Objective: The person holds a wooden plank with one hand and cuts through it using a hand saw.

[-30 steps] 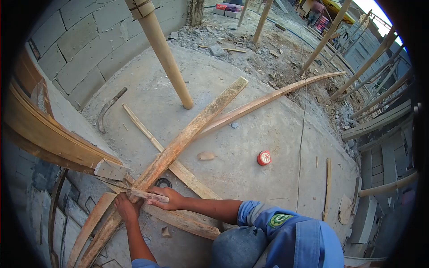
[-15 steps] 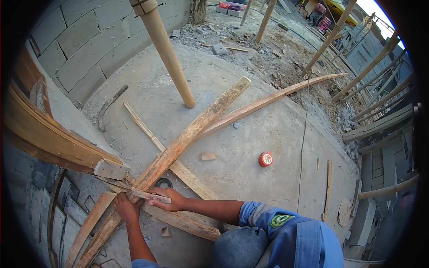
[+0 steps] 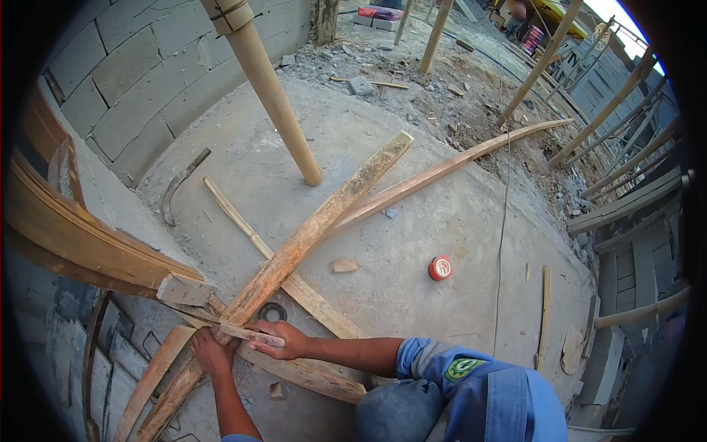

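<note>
over concrete [image 3: 398, 295], the right hand [image 3: 293, 340] grips a pale handle [image 3: 244, 334], sleeve badge [image 3: 462, 369] unreadable

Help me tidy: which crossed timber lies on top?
The thick mottled beam by the left hand: it passes over the narrow strip and the long timber.

Grey conc. floor [image 3: 412, 309], blk. wall [image 3: 136, 66] upper L, rubble [image 3: 442, 96] beyond, sky [image 3: 613, 11] upper R.

A building site; bare block wall [image 3: 125, 85], rough concrete floor [image 3: 398, 313], scattered rubble [image 3: 361, 85] and standing poles [image 3: 272, 107] show it.
</note>
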`<state>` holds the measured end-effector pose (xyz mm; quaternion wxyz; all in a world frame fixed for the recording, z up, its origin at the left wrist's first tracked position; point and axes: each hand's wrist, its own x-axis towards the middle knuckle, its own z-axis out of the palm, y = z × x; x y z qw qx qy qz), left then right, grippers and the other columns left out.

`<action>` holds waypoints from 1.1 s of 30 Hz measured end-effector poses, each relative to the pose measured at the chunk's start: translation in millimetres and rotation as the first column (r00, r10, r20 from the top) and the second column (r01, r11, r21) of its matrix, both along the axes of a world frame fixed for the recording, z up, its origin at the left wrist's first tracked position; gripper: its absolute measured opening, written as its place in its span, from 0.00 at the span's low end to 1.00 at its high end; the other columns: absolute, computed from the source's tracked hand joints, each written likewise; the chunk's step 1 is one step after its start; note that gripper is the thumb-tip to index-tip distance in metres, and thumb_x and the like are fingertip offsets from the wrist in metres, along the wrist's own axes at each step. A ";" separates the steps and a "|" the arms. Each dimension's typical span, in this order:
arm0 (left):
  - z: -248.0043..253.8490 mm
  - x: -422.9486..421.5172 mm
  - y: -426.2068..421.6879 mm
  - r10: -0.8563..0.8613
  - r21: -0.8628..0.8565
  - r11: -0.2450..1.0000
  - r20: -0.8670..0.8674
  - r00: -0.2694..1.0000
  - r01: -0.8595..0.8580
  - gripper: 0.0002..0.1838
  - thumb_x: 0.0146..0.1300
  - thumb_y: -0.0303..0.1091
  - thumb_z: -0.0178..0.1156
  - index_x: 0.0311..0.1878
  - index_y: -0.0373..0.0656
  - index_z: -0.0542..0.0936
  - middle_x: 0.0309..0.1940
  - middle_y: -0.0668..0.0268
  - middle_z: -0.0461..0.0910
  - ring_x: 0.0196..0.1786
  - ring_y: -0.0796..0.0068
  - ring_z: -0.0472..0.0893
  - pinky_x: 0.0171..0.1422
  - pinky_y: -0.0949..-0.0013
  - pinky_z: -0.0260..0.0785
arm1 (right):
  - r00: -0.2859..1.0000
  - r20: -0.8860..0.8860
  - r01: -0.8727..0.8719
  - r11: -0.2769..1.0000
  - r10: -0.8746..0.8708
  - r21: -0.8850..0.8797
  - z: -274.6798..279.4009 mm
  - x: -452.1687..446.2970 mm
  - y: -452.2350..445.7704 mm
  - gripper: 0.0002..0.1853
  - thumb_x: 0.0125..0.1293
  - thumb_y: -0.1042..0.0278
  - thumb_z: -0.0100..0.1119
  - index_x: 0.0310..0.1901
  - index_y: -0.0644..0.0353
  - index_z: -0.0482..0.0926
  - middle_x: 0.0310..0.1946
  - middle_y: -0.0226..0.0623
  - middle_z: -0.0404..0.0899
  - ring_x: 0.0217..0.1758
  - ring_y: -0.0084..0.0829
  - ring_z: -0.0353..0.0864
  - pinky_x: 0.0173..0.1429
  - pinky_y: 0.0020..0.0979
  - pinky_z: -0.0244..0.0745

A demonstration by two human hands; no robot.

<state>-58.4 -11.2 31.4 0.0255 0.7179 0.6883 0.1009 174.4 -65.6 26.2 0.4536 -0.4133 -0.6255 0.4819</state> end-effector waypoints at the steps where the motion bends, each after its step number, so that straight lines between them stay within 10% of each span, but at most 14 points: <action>1: -1.1 -0.4 0.1 0.002 0.003 1.000 0.007 1.000 -0.002 0.41 0.33 0.48 0.87 0.50 0.43 0.78 0.50 0.57 0.81 0.60 0.51 0.77 0.68 0.51 0.66 | 1.000 0.013 0.004 1.000 -0.004 -0.007 0.5 0.1 0.2 0.27 0.76 0.53 0.67 0.68 0.59 0.76 0.49 0.47 0.89 0.48 0.45 0.92 0.53 0.41 0.83; 28: -3.6 -5.8 3.8 -0.003 -0.030 1.000 0.028 1.000 0.003 0.42 0.34 0.48 0.89 0.52 0.41 0.77 0.51 0.55 0.81 0.61 0.49 0.77 0.67 0.49 0.67 | 0.999 0.016 -0.050 0.995 0.052 -0.083 17.8 9.8 1.9 0.26 0.76 0.54 0.66 0.68 0.61 0.76 0.49 0.47 0.89 0.47 0.46 0.92 0.52 0.41 0.84; 33: -9.7 -11.7 7.0 -0.037 -0.031 0.999 -0.084 0.996 0.035 0.47 0.36 0.65 0.84 0.50 0.41 0.75 0.50 0.54 0.80 0.61 0.48 0.76 0.67 0.48 0.66 | 0.990 0.135 -0.019 0.994 0.033 -0.105 54.5 80.2 -50.1 0.26 0.75 0.49 0.66 0.63 0.61 0.79 0.47 0.54 0.89 0.45 0.54 0.90 0.48 0.47 0.84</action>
